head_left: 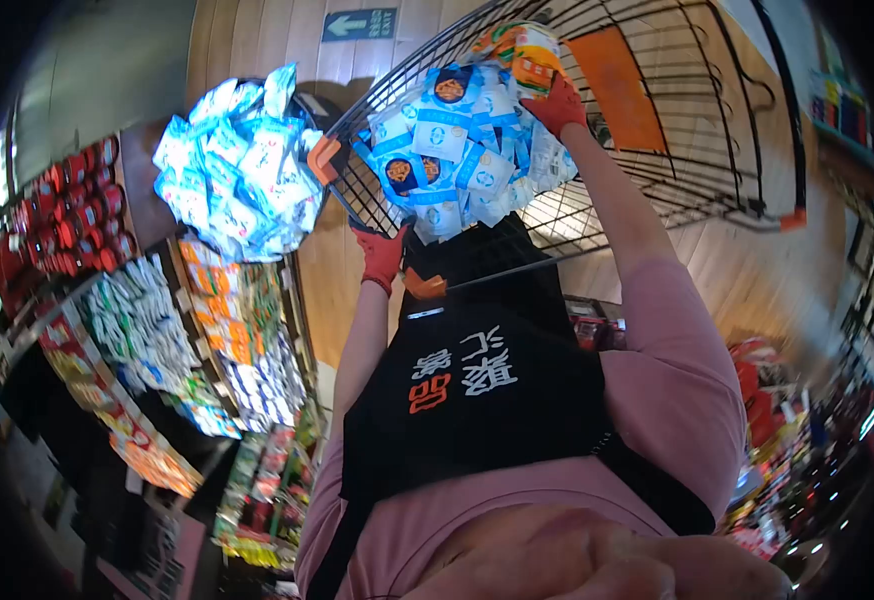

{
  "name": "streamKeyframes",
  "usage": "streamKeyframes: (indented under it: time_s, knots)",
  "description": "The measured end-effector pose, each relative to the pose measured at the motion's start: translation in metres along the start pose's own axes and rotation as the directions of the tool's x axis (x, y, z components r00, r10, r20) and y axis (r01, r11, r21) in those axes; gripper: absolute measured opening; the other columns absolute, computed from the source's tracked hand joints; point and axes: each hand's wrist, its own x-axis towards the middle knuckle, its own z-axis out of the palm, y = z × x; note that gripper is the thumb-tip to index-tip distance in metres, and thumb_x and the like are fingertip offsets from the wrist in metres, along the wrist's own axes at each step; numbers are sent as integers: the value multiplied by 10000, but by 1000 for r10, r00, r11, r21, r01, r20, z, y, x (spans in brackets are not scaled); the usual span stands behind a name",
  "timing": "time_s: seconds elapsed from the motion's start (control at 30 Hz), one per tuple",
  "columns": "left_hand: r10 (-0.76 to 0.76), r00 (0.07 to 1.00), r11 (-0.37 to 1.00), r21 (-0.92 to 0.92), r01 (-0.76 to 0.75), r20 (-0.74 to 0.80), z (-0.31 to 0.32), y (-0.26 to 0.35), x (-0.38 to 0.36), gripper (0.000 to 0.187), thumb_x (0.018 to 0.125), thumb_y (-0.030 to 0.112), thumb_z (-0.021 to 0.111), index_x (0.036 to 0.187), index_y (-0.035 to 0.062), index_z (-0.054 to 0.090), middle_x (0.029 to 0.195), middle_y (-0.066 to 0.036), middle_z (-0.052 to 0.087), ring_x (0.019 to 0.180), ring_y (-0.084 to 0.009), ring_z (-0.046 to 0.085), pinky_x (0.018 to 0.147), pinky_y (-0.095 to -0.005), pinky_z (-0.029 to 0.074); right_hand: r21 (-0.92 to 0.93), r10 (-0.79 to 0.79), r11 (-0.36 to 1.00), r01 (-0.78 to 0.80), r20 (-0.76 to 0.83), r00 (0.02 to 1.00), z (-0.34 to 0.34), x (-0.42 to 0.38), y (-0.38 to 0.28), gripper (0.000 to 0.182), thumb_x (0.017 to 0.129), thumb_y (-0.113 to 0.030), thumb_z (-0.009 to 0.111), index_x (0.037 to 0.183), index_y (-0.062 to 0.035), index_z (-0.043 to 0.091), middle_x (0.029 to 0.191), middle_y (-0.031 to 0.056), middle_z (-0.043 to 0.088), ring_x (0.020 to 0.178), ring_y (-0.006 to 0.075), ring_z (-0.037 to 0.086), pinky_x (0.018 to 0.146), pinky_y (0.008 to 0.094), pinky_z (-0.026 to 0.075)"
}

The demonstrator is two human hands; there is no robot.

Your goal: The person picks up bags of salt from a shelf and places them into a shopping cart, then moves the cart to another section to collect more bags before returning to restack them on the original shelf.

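My right hand, in a red glove, has its fingers closed at the lower edge of an orange-and-white snack package at the far side of a wire shopping cart. Beneath and beside it, a heap of blue-and-white snack packets fills part of the cart. My left hand, also red-gloved, grips the cart's near end, between its two orange corner pieces. Its fingertips are partly hidden by the rim and packets.
Left of the cart stands a round display piled with blue-and-white bags. Shelves of red jars and orange packets line the left side. More goods are at the right. A floor sign with an arrow lies ahead.
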Motion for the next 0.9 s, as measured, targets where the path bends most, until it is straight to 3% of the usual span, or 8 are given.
streamKeyframes:
  time_s: [0.07,0.17,0.33,0.43,0.57,0.67,0.8,0.9]
  knots:
    - [50,997,997,62,-54,61,-9,19,-5,1143,657,411,754,1351,-60,-24,1393,-251,145,1290,-336,211,1064,-379,197,-235,48,971,-32,63,997,8,29,-16,1040,650,-609,616,1373,-24,151,1380,247,235,1227,389,312,949,500,309]
    - [-5,1000,998,65,7,-21,-11,54,-14,1124,663,376,758,1353,-50,-20,1395,-243,133,1279,-326,234,1054,-367,225,-219,18,976,-7,50,999,43,64,-13,1070,654,-611,612,1389,-23,104,1414,270,120,1229,456,261,952,543,284]
    - [-70,970,975,-222,17,-232,-3,57,-25,719,714,174,731,1276,38,303,1087,-127,564,981,-219,573,857,-318,436,-336,-96,940,64,-79,992,73,79,7,835,807,-467,522,1358,23,128,1296,357,302,1111,473,413,879,501,399]
    - [-78,941,970,-243,-5,-331,-1,63,-20,556,704,100,720,1163,41,413,971,-118,615,911,-211,604,815,-303,450,-215,-43,974,68,121,992,38,83,6,755,826,-438,506,1319,40,194,1289,353,314,1006,477,499,816,489,445]
    - [-75,931,971,-238,-13,-357,1,56,-17,494,705,95,716,1120,52,452,969,-102,623,923,-212,604,816,-307,448,-159,-53,984,80,166,985,-16,76,20,645,835,-405,516,1302,-37,267,1036,257,574,912,387,586,784,439,464]
    - [-41,931,990,-143,-12,-362,0,53,-18,500,729,96,695,1154,41,436,971,-87,622,888,-175,618,789,-286,463,306,-156,947,97,176,972,-42,48,36,574,849,-380,507,1305,-102,297,929,221,619,878,376,593,718,432,481]
    - [-35,932,978,-203,-42,-361,3,57,-18,491,736,78,681,1159,47,434,976,-75,623,885,-170,621,789,-274,464,-306,-88,940,150,208,974,-61,-53,-30,567,835,-325,538,1313,-110,321,1038,230,578,783,397,597,569,450,483]
    - [-37,933,975,-219,-45,-358,4,54,-17,476,736,74,679,1142,53,431,969,-78,622,879,-181,619,793,-281,460,204,-726,687,698,237,646,-34,-94,-35,768,746,-311,662,1329,-4,268,1311,216,387,1206,364,375,986,380,342]
